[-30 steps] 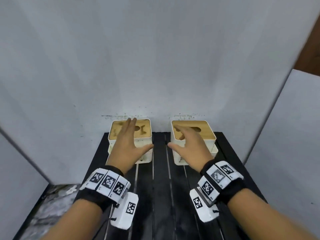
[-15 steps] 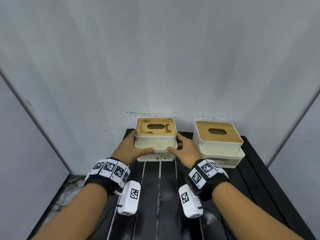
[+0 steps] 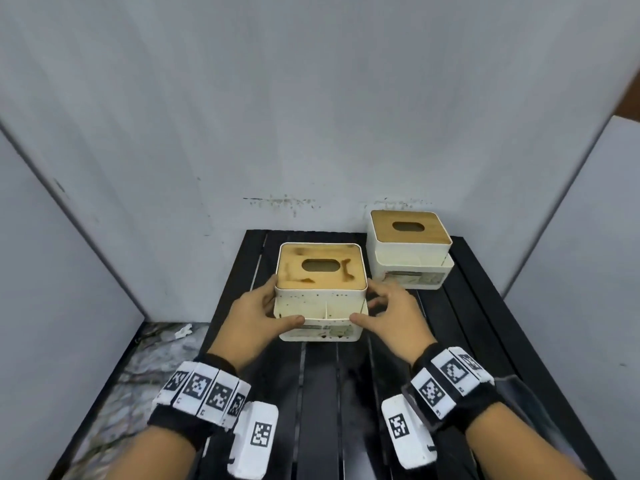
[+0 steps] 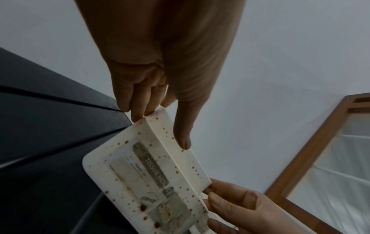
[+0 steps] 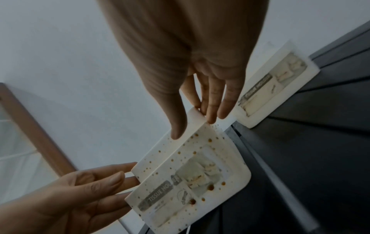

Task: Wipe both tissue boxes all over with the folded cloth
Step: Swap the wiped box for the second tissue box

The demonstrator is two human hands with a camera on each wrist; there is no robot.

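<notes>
A white tissue box with a stained wooden lid and brown speckles sits mid-table between my hands. My left hand grips its left side, thumb on the front face. My right hand grips the right side the same way. The left wrist view shows the speckled box with my left hand at its corner. In the right wrist view, my right hand holds the same box. The second, cleaner box stands at the back right. No cloth is in view.
The black slatted table fills a corner of grey-white walls. Marbled floor shows off the table's left edge. A wood-framed panel appears in the wrist views.
One second ago each hand lay on its own box. Both hands then took the left box, which has come away from the back wall toward me.
</notes>
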